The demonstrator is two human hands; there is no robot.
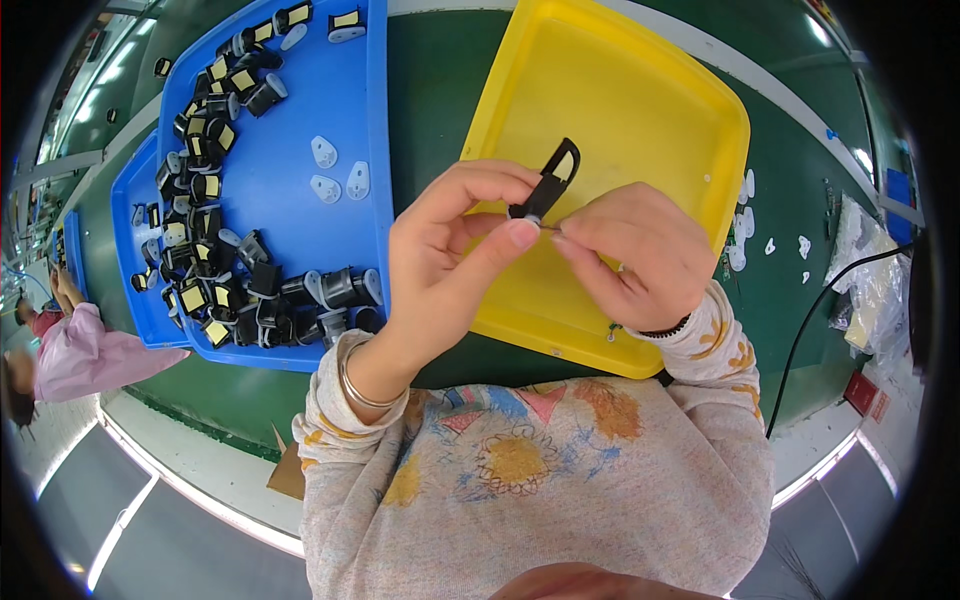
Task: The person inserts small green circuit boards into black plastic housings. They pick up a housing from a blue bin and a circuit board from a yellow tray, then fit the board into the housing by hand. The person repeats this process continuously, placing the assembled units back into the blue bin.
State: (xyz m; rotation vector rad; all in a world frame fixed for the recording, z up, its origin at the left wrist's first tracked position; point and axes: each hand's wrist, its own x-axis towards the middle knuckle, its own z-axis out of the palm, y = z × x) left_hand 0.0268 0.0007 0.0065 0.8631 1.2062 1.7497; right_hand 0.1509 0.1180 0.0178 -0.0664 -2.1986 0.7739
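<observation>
Between the thumb and fingers of my left hand (435,240) is a black plastic part (552,182) with a looped end and a pale patch inside the loop. It is tilted, its looped end up and to the right. My right hand (640,245) is closed in a pinch at the part's lower end, on a thin brownish wire-like piece (549,228); its exact kind is too small to tell. Both hands are above the yellow tray (610,125). A small metallic-looking piece (612,332) lies in that tray by my right wrist.
To the left, a blue tray (340,245) holds many black parts (240,80) with pale patches and several loose white plates (324,152). White pieces (740,225) and a clear plastic bag (860,245) lie right. A black cable (800,325) curves there. Another person in pink (95,355) is far left.
</observation>
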